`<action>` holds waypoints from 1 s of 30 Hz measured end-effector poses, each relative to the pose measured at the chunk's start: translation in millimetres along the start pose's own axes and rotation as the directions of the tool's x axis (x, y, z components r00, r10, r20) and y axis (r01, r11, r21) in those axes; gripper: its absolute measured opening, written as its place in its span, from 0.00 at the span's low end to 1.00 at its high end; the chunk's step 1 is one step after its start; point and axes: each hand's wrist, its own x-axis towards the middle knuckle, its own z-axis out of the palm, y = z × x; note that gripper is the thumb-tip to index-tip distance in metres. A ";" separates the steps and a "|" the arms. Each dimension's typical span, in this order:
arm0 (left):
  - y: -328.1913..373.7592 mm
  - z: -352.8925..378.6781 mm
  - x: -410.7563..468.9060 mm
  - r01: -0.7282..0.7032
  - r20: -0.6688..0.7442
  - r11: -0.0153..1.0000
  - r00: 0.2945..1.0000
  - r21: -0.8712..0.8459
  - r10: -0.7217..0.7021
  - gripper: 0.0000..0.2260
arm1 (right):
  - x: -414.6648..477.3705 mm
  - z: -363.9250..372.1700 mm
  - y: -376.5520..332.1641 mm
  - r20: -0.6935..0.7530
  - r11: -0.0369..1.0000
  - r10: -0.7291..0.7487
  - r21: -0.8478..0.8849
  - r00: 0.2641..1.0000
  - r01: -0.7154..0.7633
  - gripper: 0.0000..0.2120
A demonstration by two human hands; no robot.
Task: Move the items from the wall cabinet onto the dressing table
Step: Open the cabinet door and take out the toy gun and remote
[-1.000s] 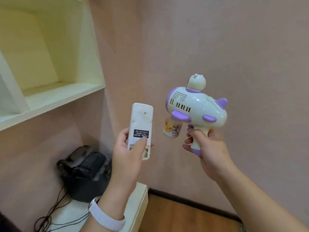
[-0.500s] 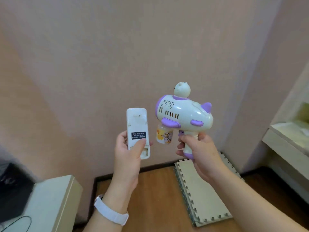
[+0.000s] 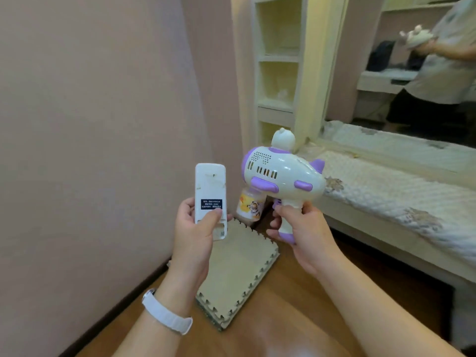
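Two hands (image 3: 195,238) (image 3: 306,233), remote (image 3: 210,186) left, toy (image 3: 280,173) right

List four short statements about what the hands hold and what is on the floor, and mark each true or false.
1. The left hand holds a white rectangular plastic remote control. True.
2. The right hand is empty. False: it grips a white-and-purple plastic toy bubble gun.
3. A stack of tan foam puzzle mats lies on the wooden floor. True.
4. The white wristband is on the right wrist. False: it is on the left wrist.
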 end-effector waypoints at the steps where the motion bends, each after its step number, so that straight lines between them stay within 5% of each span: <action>1: -4.4 13.0 5.7 0.011 0.032 1.000 0.999 0.000 -0.011 0.12 | 4.2 -11.1 -2.4 -0.039 1.000 -0.002 0.011 0.999 0.003 0.07; 14: -80.9 144.3 149.4 0.250 0.342 0.968 0.909 0.013 -0.239 0.14 | 123.3 -98.3 -11.6 -0.440 0.999 0.026 -0.019 0.898 -0.039 0.06; 30: -151.2 276.1 311.6 0.392 0.490 0.912 0.776 0.120 -0.398 0.11 | 274.9 -161.7 -29.2 -0.644 0.999 0.018 0.039 0.765 0.010 0.04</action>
